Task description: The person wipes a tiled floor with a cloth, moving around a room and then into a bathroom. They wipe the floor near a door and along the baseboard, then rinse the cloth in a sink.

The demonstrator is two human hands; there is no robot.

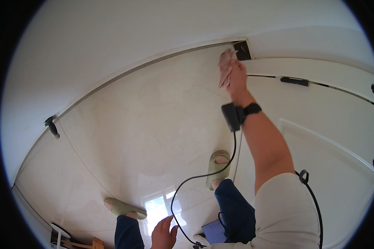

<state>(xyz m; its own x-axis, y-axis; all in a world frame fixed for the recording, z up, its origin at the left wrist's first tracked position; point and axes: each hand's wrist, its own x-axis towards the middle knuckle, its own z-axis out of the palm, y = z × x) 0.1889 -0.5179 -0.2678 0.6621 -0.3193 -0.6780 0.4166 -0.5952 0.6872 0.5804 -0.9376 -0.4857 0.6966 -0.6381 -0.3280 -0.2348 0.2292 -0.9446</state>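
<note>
My right hand [237,77] grips a crumpled pinkish cloth [225,69] at the far end of the reach. The cloth is close beside a small dark rectangular recess or panel [242,50] at the corner of the wall; whether they touch is unclear. A black device on a strap [232,116] sits on the right wrist, with a black cable [187,178] looping down from it. Low in the picture, my left hand [164,234] hangs above the floor with nothing in it, its thumb apart from the fingers.
Glossy beige tiles [137,124] cover the floor. A white door [318,133] with a black fitting [294,81] stands at right. A dark fixture [52,127] projects at left. My feet wear green slippers [218,168]. A purple object [214,232] and wooden piece [98,242] lie low.
</note>
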